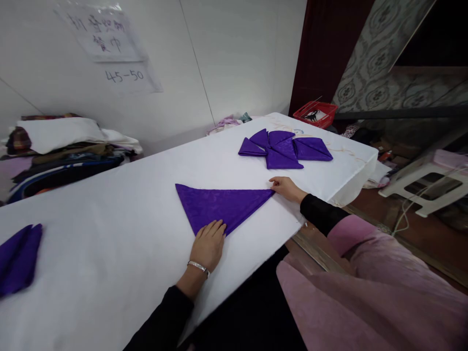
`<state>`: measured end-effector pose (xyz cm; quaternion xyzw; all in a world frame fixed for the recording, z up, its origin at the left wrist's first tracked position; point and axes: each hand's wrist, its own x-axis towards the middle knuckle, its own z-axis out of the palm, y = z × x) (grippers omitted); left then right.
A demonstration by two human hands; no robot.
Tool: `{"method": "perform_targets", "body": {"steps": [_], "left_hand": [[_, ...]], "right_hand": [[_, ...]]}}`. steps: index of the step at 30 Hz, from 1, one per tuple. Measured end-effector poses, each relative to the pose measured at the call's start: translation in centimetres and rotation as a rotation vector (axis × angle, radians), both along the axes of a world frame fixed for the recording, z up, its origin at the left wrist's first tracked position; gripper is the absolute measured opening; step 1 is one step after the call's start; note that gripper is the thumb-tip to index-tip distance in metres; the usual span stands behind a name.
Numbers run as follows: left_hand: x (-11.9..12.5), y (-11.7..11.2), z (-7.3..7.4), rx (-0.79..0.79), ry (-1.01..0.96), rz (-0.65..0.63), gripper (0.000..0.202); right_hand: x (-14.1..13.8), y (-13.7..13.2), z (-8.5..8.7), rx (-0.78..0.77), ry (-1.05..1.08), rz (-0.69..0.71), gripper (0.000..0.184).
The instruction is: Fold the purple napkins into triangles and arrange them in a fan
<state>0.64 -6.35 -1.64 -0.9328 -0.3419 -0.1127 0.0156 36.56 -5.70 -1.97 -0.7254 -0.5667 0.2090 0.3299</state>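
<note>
Right hand pinches purple cloth — at one corner

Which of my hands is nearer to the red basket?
Right. Your right hand, at one corner of the purple cloth, is short of the red basket; your left hand, on the cloth's near side, is farther back and leftward.

Purple cloth, flat triangle, on white table.
</note>
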Motion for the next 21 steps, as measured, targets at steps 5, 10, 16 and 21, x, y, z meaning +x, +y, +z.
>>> {"method": "perform_targets", "body": {"steps": [5, 10, 16, 21], "left_hand": [[-0.2, 0.0, -0.1, -0.032, -0.019, -0.013, 0.041], [-0.4, -0.3, 0.1, -0.041, -0.034, -0.004, 0.039], [-0.1, -1.1, 0.6, -0.092, 0.018, 0.038, 0.048], [0.1, -1.3, 0.5, -0.158, 0.07, 0.062, 0.054]], "right_hand": [[0.2, -0.3, 0.3, -0.003, -0.108, 0.021, 0.031], [-0.2, -1.2, 1.4, 0.018, -0.257, 0.094, 0.027], [-1.3, -2.1, 1.5, 0.14, -0.447, 0.287, 0.026], [-1.9, -2.3, 1.0, 0.173, -0.544, 0.431, 0.028]]}}
